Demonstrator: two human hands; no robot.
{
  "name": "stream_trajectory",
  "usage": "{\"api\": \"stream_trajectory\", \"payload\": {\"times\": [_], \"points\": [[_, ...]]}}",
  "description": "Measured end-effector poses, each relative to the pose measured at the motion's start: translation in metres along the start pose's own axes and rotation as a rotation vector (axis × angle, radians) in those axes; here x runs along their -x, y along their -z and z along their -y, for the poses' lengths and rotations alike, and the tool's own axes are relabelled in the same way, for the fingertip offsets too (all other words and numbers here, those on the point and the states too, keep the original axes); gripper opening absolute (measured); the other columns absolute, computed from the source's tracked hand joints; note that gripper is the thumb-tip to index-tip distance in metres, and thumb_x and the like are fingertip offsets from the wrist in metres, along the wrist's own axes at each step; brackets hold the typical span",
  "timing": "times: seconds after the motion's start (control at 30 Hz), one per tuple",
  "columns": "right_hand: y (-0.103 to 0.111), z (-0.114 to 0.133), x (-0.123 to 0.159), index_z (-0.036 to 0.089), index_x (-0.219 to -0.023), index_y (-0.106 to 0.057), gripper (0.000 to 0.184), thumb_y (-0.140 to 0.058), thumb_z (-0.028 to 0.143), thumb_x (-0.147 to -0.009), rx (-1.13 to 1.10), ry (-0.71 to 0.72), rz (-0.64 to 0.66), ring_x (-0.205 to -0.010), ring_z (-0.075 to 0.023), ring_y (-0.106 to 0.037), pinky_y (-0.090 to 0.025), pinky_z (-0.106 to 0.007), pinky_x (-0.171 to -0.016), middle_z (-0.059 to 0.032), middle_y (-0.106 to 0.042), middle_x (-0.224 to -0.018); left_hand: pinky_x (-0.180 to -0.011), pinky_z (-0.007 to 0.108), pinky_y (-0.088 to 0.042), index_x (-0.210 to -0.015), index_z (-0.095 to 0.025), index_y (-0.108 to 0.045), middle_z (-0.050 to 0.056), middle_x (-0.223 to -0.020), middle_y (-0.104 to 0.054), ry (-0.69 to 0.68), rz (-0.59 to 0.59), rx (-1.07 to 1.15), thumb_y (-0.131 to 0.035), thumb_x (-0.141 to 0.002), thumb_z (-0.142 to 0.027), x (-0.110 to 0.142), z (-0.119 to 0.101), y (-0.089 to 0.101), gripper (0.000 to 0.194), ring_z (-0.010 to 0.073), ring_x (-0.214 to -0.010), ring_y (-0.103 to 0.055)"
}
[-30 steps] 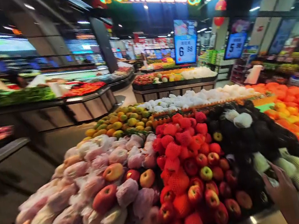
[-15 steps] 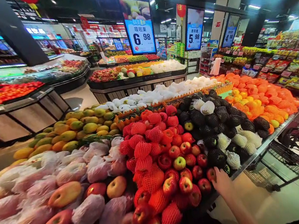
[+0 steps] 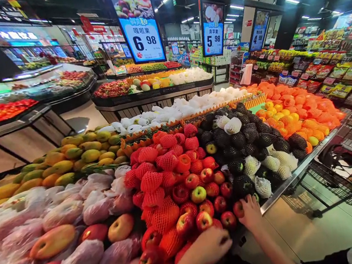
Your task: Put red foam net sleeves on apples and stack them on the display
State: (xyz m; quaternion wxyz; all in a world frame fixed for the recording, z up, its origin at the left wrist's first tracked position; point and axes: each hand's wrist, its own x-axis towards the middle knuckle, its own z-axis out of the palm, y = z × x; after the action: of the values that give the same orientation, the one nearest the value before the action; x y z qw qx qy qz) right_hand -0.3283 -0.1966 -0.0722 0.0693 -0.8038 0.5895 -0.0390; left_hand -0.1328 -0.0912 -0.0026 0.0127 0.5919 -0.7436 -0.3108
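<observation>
A pile of loose red apples (image 3: 206,190) lies at the front of a fruit display, with apples in red foam nets (image 3: 167,160) behind them. My left hand (image 3: 213,245) reaches over the front apples, back of the hand up, fingers curled down; what they grip is hidden. My right hand (image 3: 251,213) rests at the display's front edge, fingers spread, fingertips touching a red apple (image 3: 238,208). A green-yellow apple (image 3: 198,194) sits among the red ones.
Dark net-wrapped fruit (image 3: 238,139) lie right of the apples, oranges (image 3: 297,111) beyond them, mangoes (image 3: 75,155) and pink-wrapped fruit (image 3: 74,212) to the left. The display's metal rim (image 3: 291,178) borders the aisle. A shopping cart (image 3: 351,152) stands at right. Price signs (image 3: 143,36) hang above.
The view has swung right and settled. My right hand moved left from the dark fruit to the red apples. My left hand has come into view over the front apples.
</observation>
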Motion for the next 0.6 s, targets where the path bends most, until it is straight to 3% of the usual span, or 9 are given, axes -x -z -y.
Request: {"api": "stream_trajectory", "payload": {"times": [0.07,0.13,0.23,0.33,0.4,0.5,0.6], "points": [[0.002,-0.008,0.002,0.018,-0.132,-0.067,0.064,-0.082,0.015,-0.07,-0.02,0.032,0.021,-0.13,-0.0398,-0.052,-0.045,-0.048,-0.106,-0.019,-0.057,-0.138,-0.098,0.034,-0.051,-0.12,-0.024,-0.068,0.007,-0.119,-0.07,0.018,-0.118,-0.067,-0.046,-0.098,-0.026,-0.052,-0.018,0.01,0.031,0.0225,-0.11,-0.065],[0.003,-0.018,0.007,0.019,-0.137,-0.063,0.071,-0.082,0.014,-0.069,-0.059,0.078,0.027,-0.132,-0.0408,-0.05,-0.045,-0.05,-0.108,-0.0187,-0.056,-0.141,-0.115,0.044,-0.038,-0.144,-0.017,-0.052,0.015,-0.141,-0.059,0.073,-0.231,-0.141,-0.041,-0.095,-0.012,-0.103,-0.027,0.018,0.051,0.0282,-0.133,-0.051],[0.007,-0.038,0.015,0.021,-0.131,-0.064,0.057,-0.073,0.011,-0.076,-0.195,0.184,-0.07,-0.13,-0.0358,-0.053,-0.047,-0.049,-0.109,-0.0142,-0.059,-0.136,-0.118,0.055,-0.033,-0.155,-0.008,-0.037,0.025,-0.156,-0.042,0.124,-0.287,-0.225,-0.044,-0.086,-0.003,-0.153,-0.027,0.019,0.069,0.0361,-0.146,-0.037],[0.014,-0.053,0.009,0.022,-0.129,-0.061,0.037,-0.052,0.013,-0.094,-0.33,0.225,-0.323,-0.127,-0.0297,-0.055,-0.047,-0.048,-0.109,-0.0132,-0.059,-0.133,-0.118,0.053,-0.037,-0.154,-0.006,-0.037,0.026,-0.157,-0.039,0.138,-0.294,-0.264,-0.045,-0.086,-0.003,-0.169,-0.021,0.011,0.069,0.0361,-0.146,-0.037],[0.019,-0.057,-0.003,0.021,-0.141,-0.052,0.04,-0.048,0.023,-0.1,-0.352,0.233,-0.444,-0.132,-0.031,-0.051,-0.047,-0.052,-0.11,-0.0158,-0.052,-0.142,-0.117,0.05,-0.039,-0.155,-0.006,-0.037,0.025,-0.155,-0.043,0.164,-0.309,-0.272,-0.043,-0.088,-0.001,-0.171,-0.019,0.006,0.068,0.0343,-0.144,-0.04],[0.025,-0.056,-0.027,0.023,-0.154,-0.039,0.056,-0.052,0.026,-0.099,-0.318,0.277,-0.444,-0.139,-0.0339,-0.043,-0.044,-0.055,-0.112,-0.016,-0.041,-0.154,-0.108,0.045,-0.051,-0.159,-0.01,-0.029,0.022,-0.152,-0.046,0.204,-0.335,-0.263,-0.038,-0.089,0.002,-0.171,-0.018,0.005,0.072,0.0326,-0.138,-0.045],[0.029,-0.059,-0.047,0.024,-0.152,-0.043,0.061,-0.052,0.016,-0.092,-0.327,0.285,-0.355,-0.138,-0.0328,-0.045,-0.044,-0.052,-0.112,-0.0132,-0.045,-0.151,-0.094,0.039,-0.06,-0.162,-0.018,-0.02,0.017,-0.152,-0.046,0.194,-0.321,-0.231,-0.038,-0.087,0.003,-0.171,-0.016,0.011,0.08,0.0315,-0.135,-0.044]]}}
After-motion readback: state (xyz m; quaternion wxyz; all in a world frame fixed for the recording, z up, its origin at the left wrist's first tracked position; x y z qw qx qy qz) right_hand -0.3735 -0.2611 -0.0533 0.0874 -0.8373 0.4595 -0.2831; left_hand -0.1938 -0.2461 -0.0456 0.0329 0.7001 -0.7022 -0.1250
